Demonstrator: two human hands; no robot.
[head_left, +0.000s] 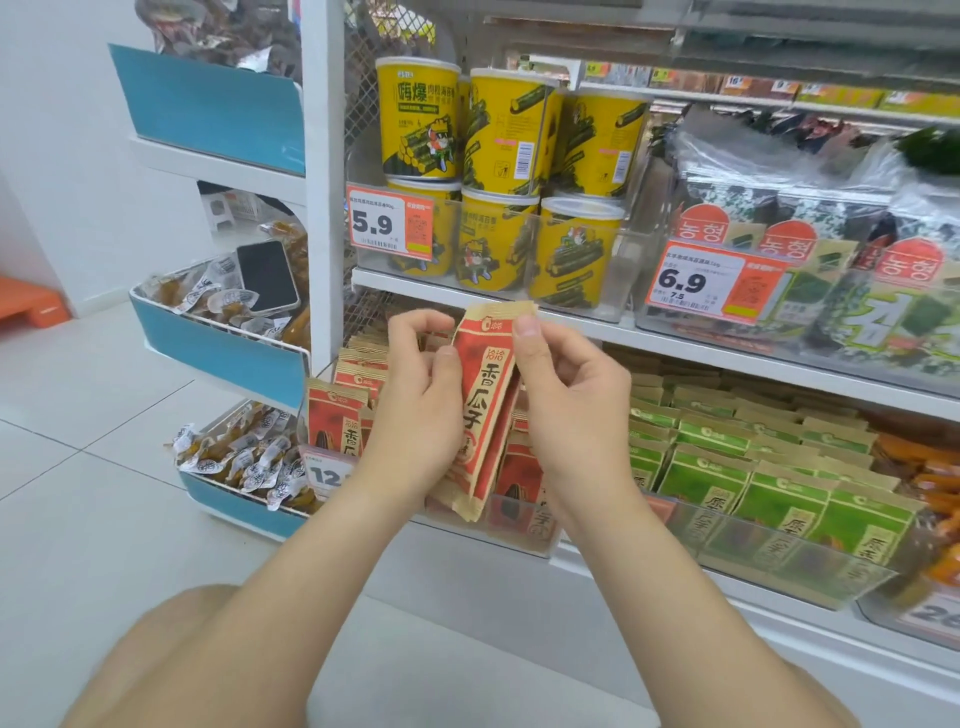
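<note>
A red and tan sunflower-seed packet (488, 400) stands upright in front of the lower shelf, held between both hands. My left hand (415, 400) grips its left edge with thumb and curled fingers. My right hand (566, 395) pinches its right edge near the top, thumb on the front. Below and behind it, more of the same red packets (337, 415) stand in a clear shelf bin (524, 540). The packet's lower part sits just above that bin.
Green seed packets (769, 467) fill the bin to the right. Yellow seaweed-roll tubs (498, 171) and seaweed packs (810, 249) sit on the shelf above, with price tags 5.9 and 6.9. A blue side rack (218, 353) at left holds small wrapped snacks and a phone (267, 278). White tiled floor lies left.
</note>
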